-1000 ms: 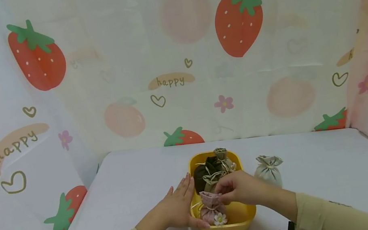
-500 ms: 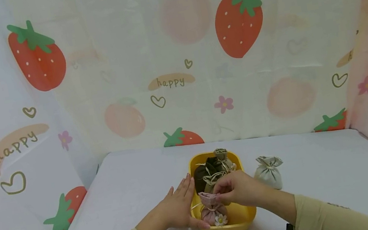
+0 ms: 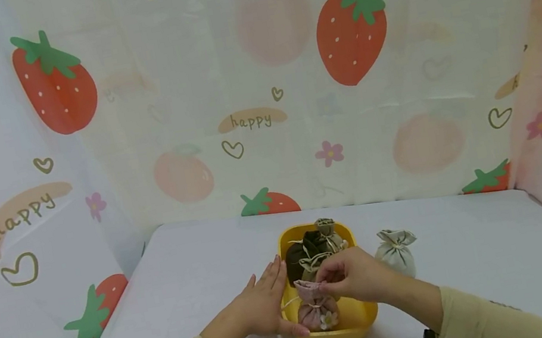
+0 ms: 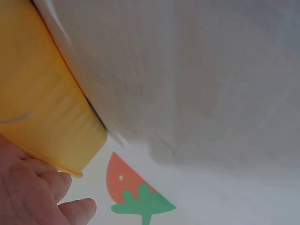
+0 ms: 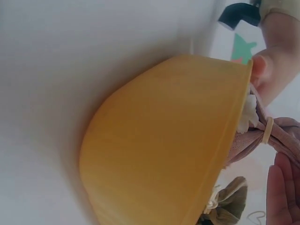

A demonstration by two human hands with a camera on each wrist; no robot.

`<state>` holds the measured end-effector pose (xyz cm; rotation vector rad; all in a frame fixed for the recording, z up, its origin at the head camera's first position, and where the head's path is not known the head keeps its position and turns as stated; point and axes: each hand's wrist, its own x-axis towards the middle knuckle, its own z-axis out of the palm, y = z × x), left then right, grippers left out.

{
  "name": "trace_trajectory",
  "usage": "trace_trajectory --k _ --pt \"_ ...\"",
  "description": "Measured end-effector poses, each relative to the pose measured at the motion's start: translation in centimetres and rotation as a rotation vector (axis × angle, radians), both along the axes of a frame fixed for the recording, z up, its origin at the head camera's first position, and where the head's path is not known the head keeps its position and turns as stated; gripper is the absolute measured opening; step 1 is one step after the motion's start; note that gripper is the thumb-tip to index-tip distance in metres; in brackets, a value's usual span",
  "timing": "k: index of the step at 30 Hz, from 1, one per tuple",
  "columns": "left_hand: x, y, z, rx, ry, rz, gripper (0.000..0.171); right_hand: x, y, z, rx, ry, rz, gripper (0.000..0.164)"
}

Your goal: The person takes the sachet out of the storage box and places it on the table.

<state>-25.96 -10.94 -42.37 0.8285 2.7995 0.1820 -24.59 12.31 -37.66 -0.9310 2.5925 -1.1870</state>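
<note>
Pinching gathered pink cloth pouch (image 3: 316, 308), right hand (image 3: 353, 276).

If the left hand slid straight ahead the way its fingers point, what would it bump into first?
Probably nothing soon: the left hand lies flat along the yellow bowl, fingers pointing beside it toward the strawberry curtain. Depth is hard to judge.

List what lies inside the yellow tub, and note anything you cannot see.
Inside the yellow tub: a pink pouch pinched by the right hand, an olive pouch, a dark brown pouch and a khaki pouch. The tub floor beneath them is hidden.
</note>
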Motion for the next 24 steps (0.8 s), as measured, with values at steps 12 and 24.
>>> trace_trajectory --k 12,24 --pt "0.1 0.0 0.1 0.003 0.002 -0.009 0.13 0.4 0.7 1.8 -0.047 0.057 -0.041 0.005" --pt "0.1 0.1 0.1 -0.013 0.007 0.0 0.128 0.1 2.2 3.4 -0.093 0.053 -0.095 0.004"
